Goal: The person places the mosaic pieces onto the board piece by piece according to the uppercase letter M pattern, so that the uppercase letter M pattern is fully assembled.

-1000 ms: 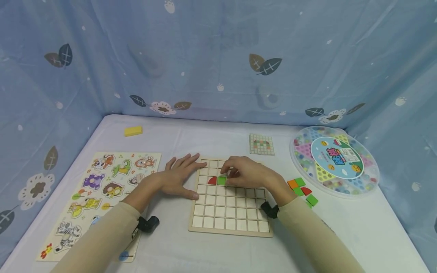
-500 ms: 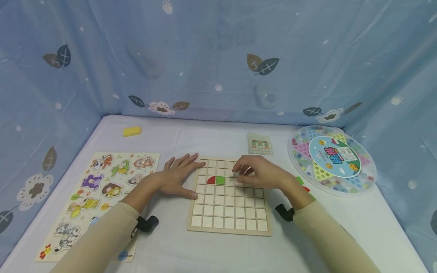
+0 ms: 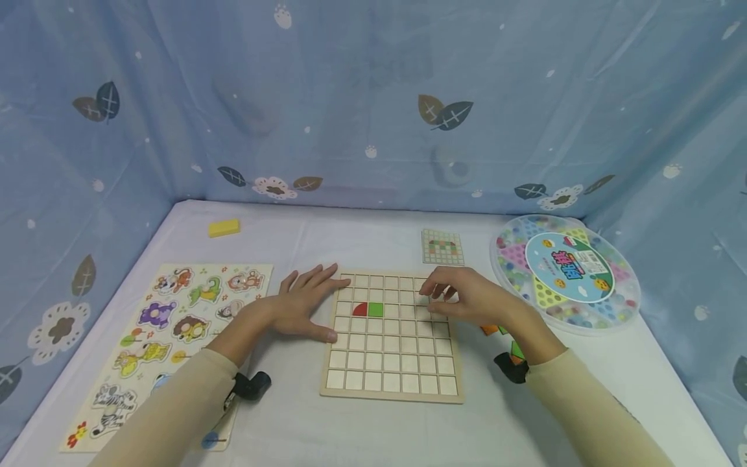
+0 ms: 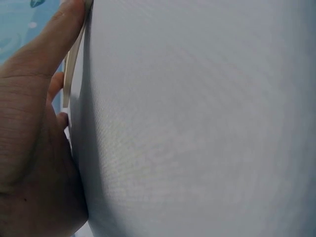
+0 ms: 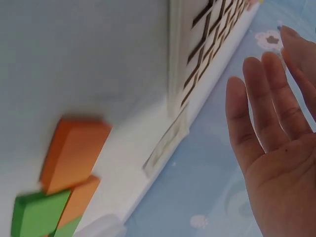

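A wooden grid board (image 3: 373,394) lies on the white table. On it a red quarter-circle tile (image 3: 361,310) and a green square tile (image 3: 376,310) sit side by side in one row. My left hand (image 3: 305,303) is spread along the board's left edge, fingertips and thumb at its rim; the thumb (image 4: 59,34) shows in the left wrist view. Over the board's right side hovers my right hand (image 3: 461,295), its fingers loosely bent. The right wrist view shows its palm (image 5: 286,177) with nothing in it.
Loose tiles, including an orange block (image 5: 76,153) and a green block (image 5: 39,215), lie right of the board, partly hidden by my right forearm. A pattern card (image 3: 442,248), a round marble game box (image 3: 566,272), a yellow block (image 3: 224,227) and an animal puzzle (image 3: 169,350) surround it.
My right hand has moved from the green tile rightward across the board, leaving that tile in its cell. The left hand stays at the board's left edge.
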### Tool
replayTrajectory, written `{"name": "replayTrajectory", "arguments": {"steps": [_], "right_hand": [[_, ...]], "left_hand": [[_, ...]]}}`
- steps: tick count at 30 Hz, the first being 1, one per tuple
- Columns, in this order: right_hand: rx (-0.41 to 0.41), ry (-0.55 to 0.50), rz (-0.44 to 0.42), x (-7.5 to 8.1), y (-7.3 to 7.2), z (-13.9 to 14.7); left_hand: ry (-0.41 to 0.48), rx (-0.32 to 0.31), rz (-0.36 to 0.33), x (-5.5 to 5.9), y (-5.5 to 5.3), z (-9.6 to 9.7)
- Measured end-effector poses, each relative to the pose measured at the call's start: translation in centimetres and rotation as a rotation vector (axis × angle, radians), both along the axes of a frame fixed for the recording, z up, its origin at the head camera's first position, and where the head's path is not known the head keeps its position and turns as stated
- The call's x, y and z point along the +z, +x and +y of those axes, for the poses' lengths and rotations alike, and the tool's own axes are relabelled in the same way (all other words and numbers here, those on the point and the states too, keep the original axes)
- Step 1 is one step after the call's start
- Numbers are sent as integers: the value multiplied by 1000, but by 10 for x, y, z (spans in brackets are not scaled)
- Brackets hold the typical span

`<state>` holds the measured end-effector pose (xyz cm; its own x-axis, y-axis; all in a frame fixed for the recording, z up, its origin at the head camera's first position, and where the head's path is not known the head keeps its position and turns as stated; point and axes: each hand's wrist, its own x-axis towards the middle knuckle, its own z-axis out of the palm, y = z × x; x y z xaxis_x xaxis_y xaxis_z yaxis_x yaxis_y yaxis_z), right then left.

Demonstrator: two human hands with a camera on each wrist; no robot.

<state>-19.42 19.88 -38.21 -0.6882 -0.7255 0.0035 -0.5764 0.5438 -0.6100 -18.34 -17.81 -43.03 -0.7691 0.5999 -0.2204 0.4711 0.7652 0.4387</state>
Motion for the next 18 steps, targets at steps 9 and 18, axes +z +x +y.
{"name": "replayTrajectory", "arguments": {"steps": [9, 18], "right_hand": [[-31, -5, 30, -1, 4, 25], [-84, 42, 32, -6, 10, 48]], "left_hand": [[6, 4, 1, 0, 0, -1], [18, -2, 3, -2, 0, -1]]}}
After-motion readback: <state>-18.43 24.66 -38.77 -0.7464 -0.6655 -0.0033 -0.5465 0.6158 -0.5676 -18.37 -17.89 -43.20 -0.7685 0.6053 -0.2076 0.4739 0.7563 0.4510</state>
